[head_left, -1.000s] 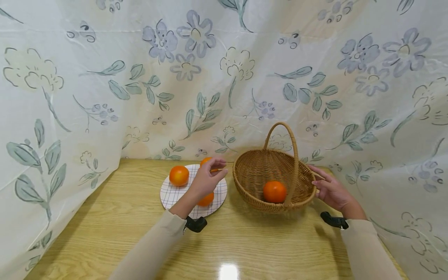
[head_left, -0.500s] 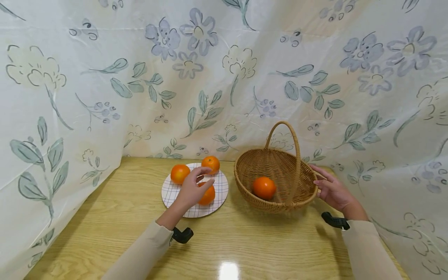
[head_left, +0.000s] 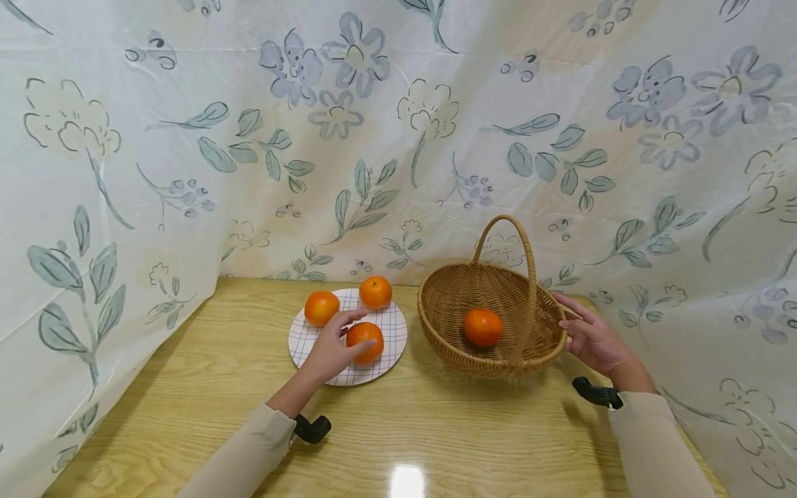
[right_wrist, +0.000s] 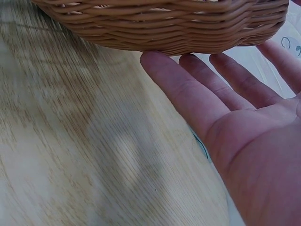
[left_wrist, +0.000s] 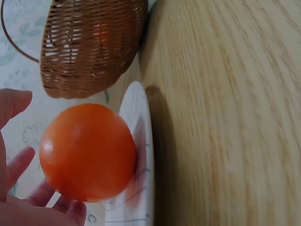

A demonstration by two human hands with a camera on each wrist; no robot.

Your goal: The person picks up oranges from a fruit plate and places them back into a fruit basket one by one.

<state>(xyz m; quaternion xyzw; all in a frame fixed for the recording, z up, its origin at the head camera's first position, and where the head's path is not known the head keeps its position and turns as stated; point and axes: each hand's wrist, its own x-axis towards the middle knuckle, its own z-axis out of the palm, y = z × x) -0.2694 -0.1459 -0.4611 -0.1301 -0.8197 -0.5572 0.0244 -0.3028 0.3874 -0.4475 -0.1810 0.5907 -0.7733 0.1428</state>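
On the round checked plate (head_left: 398, 325), my left hand (head_left: 333, 349) is around the near side of an orange (head_left: 367, 342). In the left wrist view its thumb stands apart from this orange (left_wrist: 89, 153), while several fingers sit low beside it. Two more oranges lie on the plate, one at the left (head_left: 322, 308) and one at the back (head_left: 376, 292). To the right is a wicker basket (head_left: 448, 294) with an orange (head_left: 482, 327) inside. My right hand (head_left: 594, 344) holds the basket's right rim, thumb at the edge, with straight fingertips (right_wrist: 155, 61) against the outer wicker wall.
The basket's tall handle (head_left: 529, 263) arches over its right part. A flowered cloth (head_left: 398, 138) hangs behind and along both sides of the wooden table (head_left: 436, 429). Plate and basket stand side by side near the back edge.
My left hand has moved left and toward me, from over the back orange to the near one. The orange in the basket has rolled about. My right hand stays at the rim.
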